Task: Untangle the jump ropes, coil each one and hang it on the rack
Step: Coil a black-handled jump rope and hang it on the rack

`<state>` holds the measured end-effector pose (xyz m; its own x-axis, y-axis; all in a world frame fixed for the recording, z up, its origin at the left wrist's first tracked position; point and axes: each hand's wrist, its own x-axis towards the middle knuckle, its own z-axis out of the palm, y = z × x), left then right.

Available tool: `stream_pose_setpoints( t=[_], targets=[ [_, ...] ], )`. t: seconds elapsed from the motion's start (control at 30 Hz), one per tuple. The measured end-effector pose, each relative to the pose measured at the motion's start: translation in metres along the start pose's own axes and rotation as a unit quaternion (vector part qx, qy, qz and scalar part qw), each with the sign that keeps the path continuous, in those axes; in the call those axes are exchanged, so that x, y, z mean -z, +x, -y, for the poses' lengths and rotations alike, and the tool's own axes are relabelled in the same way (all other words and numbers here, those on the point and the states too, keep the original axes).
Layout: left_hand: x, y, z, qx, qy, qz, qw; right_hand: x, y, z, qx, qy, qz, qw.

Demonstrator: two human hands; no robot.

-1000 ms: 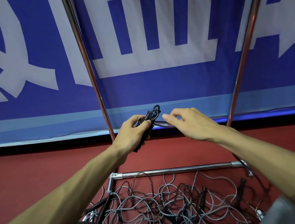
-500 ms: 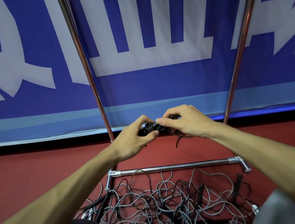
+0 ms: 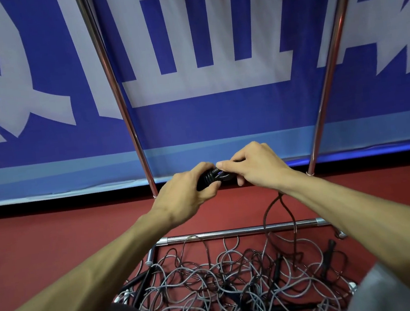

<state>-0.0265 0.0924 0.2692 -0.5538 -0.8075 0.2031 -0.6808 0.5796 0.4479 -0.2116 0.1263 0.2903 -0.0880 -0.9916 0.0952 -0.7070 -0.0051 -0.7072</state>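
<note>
Between the two uprights of the metal rack I hold a black jump rope bundle (image 3: 211, 178) with cord wound tightly round its handles. My left hand (image 3: 190, 194) grips the handles from the left. My right hand (image 3: 253, 165) pinches the cord at the bundle's right end. A dark loop of the same rope (image 3: 278, 213) hangs under my right wrist, down towards the floor. Below lies a tangled pile of grey and black jump ropes (image 3: 234, 287) on the red floor, inside the rack's base.
The rack's left upright (image 3: 114, 89) and right upright (image 3: 329, 64) rise at either side, joined by a low crossbar (image 3: 233, 232). A blue and white banner (image 3: 207, 119) covers the wall behind. My knees show at the bottom edge.
My hands have come together on the bundle and the loose loops at its top are now wound tight. A loop of rope now hangs below my right wrist.
</note>
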Motion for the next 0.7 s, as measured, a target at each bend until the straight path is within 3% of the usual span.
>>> stream_pose_setpoints(
  t=[0.2, 0.33, 0.4, 0.47, 0.57, 0.63, 0.7],
  targets=[
    [-0.003, 0.004, -0.005, -0.008, 0.017, -0.003, 1.000, 0.000, 0.001, 0.003, -0.051, 0.027, -0.048, 0.997],
    [-0.001, 0.012, -0.002, 0.062, -0.110, -0.030, 0.992, -0.002, -0.001, 0.007, -0.076, 0.134, -0.004, 0.988],
    [0.002, 0.014, 0.002, 0.096, -0.158, -0.049, 0.982, -0.004, -0.003, 0.008, -0.062, 0.079, 0.053, 0.994],
    [0.002, 0.014, 0.007, 0.096, -0.121, -0.027, 0.988, -0.003, -0.004, 0.008, -0.029, -0.042, 0.102, 0.993],
    [-0.002, 0.013, 0.017, 0.113, -0.066, 0.030, 0.991, 0.004, -0.011, 0.013, 0.016, -0.191, 0.202, 0.960],
    [-0.003, 0.014, 0.020, 0.108, -0.040, 0.067, 0.991, 0.009, -0.014, 0.015, 0.050, -0.229, 0.258, 0.937],
    [-0.004, 0.015, 0.021, 0.087, 0.004, 0.112, 0.990, 0.010, -0.014, 0.013, 0.104, -0.245, 0.262, 0.928]
  ],
)
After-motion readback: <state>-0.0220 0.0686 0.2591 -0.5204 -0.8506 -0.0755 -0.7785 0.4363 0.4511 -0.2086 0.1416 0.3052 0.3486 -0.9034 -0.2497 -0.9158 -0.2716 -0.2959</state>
